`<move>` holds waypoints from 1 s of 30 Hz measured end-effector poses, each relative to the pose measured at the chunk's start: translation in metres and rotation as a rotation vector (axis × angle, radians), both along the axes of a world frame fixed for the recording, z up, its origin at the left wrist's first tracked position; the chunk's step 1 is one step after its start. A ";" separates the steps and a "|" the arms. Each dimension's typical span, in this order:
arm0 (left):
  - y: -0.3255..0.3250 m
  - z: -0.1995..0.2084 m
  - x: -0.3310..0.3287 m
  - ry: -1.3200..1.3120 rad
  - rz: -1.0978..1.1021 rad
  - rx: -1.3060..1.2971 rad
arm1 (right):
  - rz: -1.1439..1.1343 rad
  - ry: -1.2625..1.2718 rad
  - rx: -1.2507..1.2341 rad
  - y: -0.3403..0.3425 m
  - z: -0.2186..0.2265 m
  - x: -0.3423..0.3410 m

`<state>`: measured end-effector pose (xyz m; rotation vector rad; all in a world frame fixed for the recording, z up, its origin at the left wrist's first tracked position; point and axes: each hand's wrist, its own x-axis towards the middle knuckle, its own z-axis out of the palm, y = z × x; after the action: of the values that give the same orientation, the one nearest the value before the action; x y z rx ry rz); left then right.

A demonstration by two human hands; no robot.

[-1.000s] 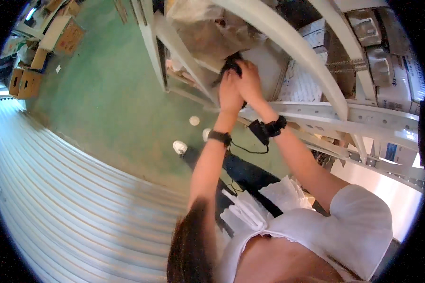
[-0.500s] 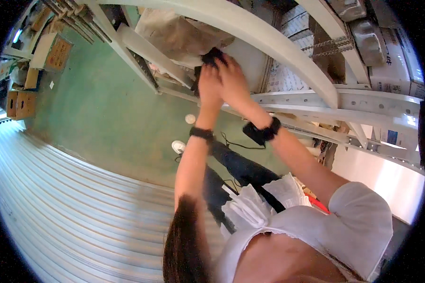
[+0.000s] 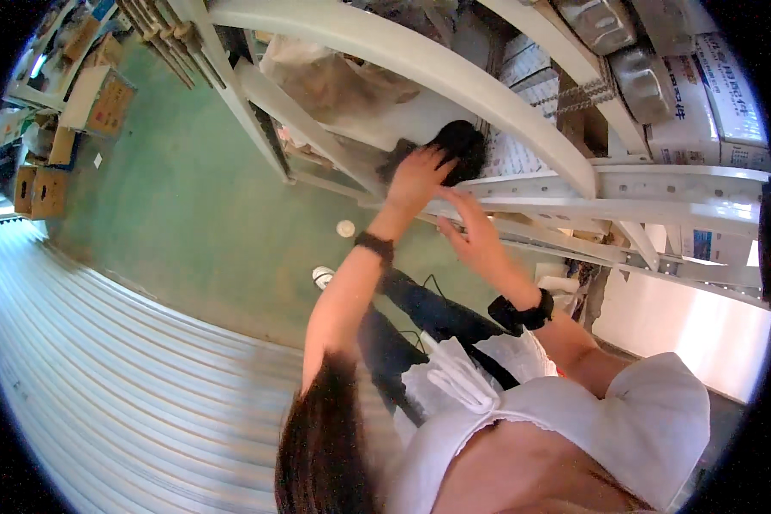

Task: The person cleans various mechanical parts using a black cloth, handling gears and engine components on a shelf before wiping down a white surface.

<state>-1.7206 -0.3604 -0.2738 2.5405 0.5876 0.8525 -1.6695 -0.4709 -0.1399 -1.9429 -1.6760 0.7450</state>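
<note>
A soft black bundle (image 3: 461,146), perhaps cloth, lies on the pale shelf of the white metal rack; its exact kind does not show. My left hand (image 3: 415,182) rests over its near side with the fingers curled onto it, and a dark patch also shows left of the fingers. Close to my left hand, my right hand (image 3: 478,236) is held with its fingers stretched and apart, nothing in them. A crumpled brownish plastic sheet (image 3: 334,86) lies on the shelf left of the bundle.
White rack beams (image 3: 642,184) cross in front of and above the shelf. Stacked white boxes (image 3: 685,111) stand at the right, cardboard boxes (image 3: 103,98) at the far left. Grey corrugated metal (image 3: 128,368) fills the lower left. Thin poles (image 3: 158,38) lean at the top left.
Both hands and the black bundle have shifted to the right. My right hand has come off the bundle and drawn back toward me; my left stays on it.
</note>
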 end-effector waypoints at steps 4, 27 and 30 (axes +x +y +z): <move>0.013 0.006 -0.024 -0.001 0.212 0.029 | 0.072 -0.051 0.008 -0.002 0.007 -0.009; -0.005 0.016 -0.017 0.096 0.237 0.004 | 0.144 -0.048 -0.051 -0.025 -0.014 0.001; 0.021 0.009 -0.060 0.204 0.478 0.089 | 0.133 -0.026 -0.106 -0.021 -0.008 0.005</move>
<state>-1.7807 -0.3394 -0.2645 2.6251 1.2842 0.7828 -1.6641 -0.4920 -0.1479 -1.9331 -1.8297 0.8778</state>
